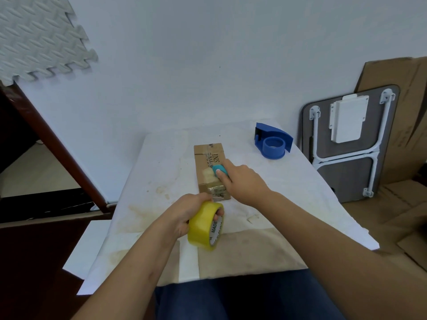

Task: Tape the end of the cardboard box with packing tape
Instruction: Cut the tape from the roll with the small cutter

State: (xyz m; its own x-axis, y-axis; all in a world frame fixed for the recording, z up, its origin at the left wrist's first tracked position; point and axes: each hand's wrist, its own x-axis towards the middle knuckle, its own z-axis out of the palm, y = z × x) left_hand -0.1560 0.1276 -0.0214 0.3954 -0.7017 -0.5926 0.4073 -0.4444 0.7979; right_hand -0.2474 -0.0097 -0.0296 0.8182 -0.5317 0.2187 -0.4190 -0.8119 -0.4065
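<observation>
A pale blue wall [208,54] backs a folded table [346,144], flattened cardboard [411,125] and a foam mat [39,38].

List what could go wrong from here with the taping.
1. The right hand holds a teal-handled cutter on the brown cardboard box; its tip is hidden, so it may slice cardboard instead of tape.
2. The left hand holds the yellow packing tape roll off the box's near end; slack tape could wrinkle or stick to itself.

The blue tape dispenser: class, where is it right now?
In the head view, the blue tape dispenser stands on the table's far right corner, beyond and right of the cardboard box, untouched by either hand.
</observation>
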